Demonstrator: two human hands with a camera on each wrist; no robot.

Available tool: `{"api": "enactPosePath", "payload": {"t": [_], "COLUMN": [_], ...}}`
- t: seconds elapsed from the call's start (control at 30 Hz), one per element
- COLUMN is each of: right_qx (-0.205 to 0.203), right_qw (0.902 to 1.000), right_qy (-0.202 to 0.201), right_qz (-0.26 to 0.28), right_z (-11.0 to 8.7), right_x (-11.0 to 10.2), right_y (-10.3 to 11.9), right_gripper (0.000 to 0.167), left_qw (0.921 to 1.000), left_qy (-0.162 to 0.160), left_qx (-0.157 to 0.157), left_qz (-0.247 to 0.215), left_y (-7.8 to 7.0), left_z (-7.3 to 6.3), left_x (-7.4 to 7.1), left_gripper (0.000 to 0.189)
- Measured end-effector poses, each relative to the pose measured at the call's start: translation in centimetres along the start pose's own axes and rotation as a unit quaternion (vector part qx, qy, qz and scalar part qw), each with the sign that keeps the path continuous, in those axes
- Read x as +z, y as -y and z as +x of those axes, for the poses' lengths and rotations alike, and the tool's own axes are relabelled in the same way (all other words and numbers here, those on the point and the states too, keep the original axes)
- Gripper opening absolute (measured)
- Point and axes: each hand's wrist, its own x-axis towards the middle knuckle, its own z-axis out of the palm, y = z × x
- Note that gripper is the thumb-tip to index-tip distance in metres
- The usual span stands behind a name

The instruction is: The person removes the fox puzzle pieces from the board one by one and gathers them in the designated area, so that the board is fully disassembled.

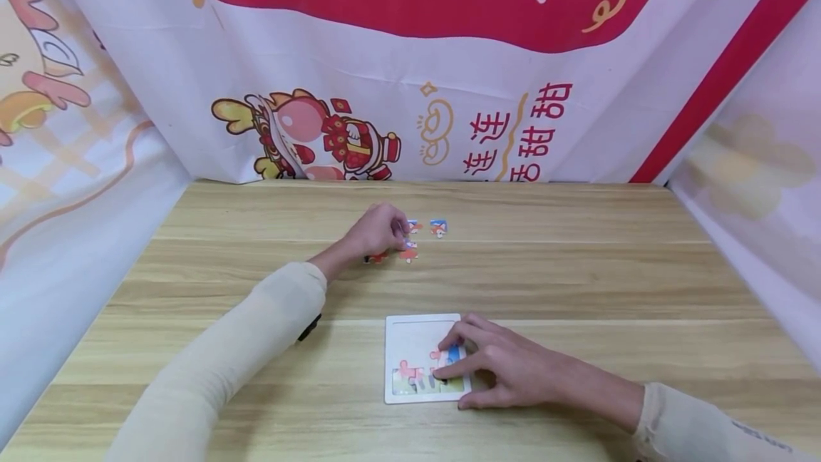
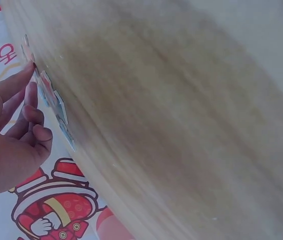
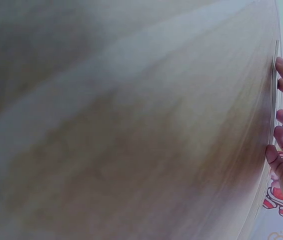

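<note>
We see a person's two hands over a wooden desk (image 1: 577, 276). Near the front is a white puzzle tray (image 1: 389, 355), lying flat. Some puzzle pieces (image 1: 404, 380) sit along its near side, with pink, gray and green on them. A blue piece (image 1: 454, 353) is by the right side, partly under the hand. The top left part of the tray is bare white.

The right hand (image 1: 507, 366) rests at the tray's right side. Its fingers are bent a little and spread apart. Two fingertips are over the pieces, and the thumb is by the near right corner.

The left hand (image 1: 378, 229) reaches farther out, to a small group of loose pieces (image 1: 408, 254). Its fingers are bent, with the tips right at the pieces. We cannot tell if they pinch one. One loose piece (image 1: 439, 227) lies a bit to the right of the others.

We see pale sleeves (image 1: 256, 326) on both arms. Behind the desk hangs a white and red cloth (image 1: 359, 48) with cartoon pictures and red writing.
</note>
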Motion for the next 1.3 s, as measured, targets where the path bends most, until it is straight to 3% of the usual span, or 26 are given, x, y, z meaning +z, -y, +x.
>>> {"api": "enactPosePath", "payload": {"t": [0.3, 0.5, 0.7, 0.9, 1.03, 1.3], "right_qx": [0.005, 0.015, 0.021, 0.021, 0.035, 0.041], "right_qw": [1.0000, 0.9998, 0.9992, 0.9974, 0.9957, 0.9931], "right_qy": [0.002, 0.006, 0.004, -0.007, -0.001, -0.002], "right_qz": [0.004, 0.011, 0.034, 0.068, 0.085, 0.109], "right_z": [0.0, 0.0, 0.1, 0.0, 0.0, 0.0], "right_x": [0.0, -0.2, -0.5, -0.6, -0.7, -0.9], "right_y": [0.0, 0.2, 0.3, 0.1, 0.0, -0.1], "right_gripper": [0.043, 0.043, 0.040, 0.033, 0.031, 0.026], "left_qw": [0.9991, 0.9962, 0.9878, 0.9786, 0.9738, 0.9739], "left_qy": [-0.011, 0.007, 0.034, 0.073, 0.096, 0.125], "left_qx": [0.037, 0.085, 0.145, 0.183, 0.197, 0.186], "left_qz": [-0.016, 0.019, 0.047, 0.060, 0.060, 0.036], "left_y": [-0.4, -1.6, -2.6, -3.0, -3.2, -3.4], "left_z": [-1.7, -4.2, -7.3, -9.6, -10.5, -11.9], "left_x": [-0.6, -0.6, 0.2, 1.1, 1.6, 2.5], "left_gripper": [0.008, 0.007, 0.011, 0.013, 0.014, 0.013]}}
